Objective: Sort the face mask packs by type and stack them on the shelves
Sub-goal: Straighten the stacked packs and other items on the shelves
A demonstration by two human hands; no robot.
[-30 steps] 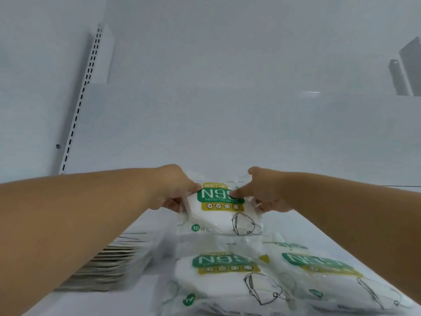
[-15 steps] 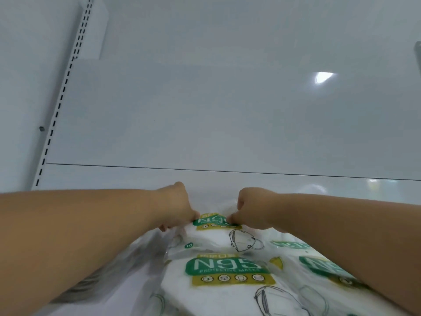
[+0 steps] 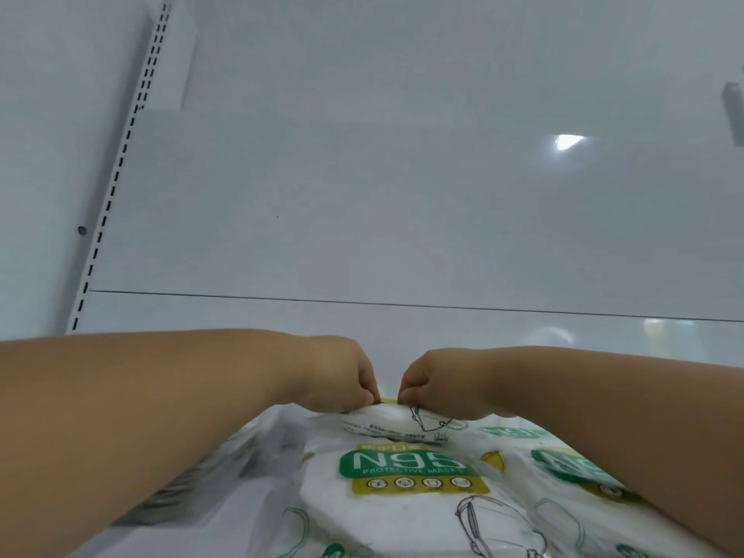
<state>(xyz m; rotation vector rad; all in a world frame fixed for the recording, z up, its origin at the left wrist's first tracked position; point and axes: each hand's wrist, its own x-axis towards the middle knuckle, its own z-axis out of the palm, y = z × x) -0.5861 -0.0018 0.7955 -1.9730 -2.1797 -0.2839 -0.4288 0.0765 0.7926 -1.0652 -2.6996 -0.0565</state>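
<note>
Far mask pack [image 3: 396, 422] pinched at its far edge by both hands, left hand [image 3: 338, 372] and right hand [image 3: 439, 380] almost touching, each grip clamped on the wrapper with curled fingers. Pack seen tilted, near edge resting on the near mask pack [image 3: 406, 489] printed N95, which lay flat on the white shelf [image 3: 249, 501]. A third pack [image 3: 563, 465] of the same print just right of it, partly hidden under the right forearm. Blurred dark-edged stack [image 3: 189, 485] to the left, type not readable. Slotted upright [image 3: 116, 187] at far left against the back panel [image 3: 402, 195].

Judged step: setting the held pack down behind or on top of the near one. Likely faults: glossy wrapper slipping from so narrow a pinch; pack sliding forward off the smooth pack beneath and skewing the stack; forearms dragging the near packs out of line on withdrawal. Whether the far edge met the back panel could not be told.
</note>
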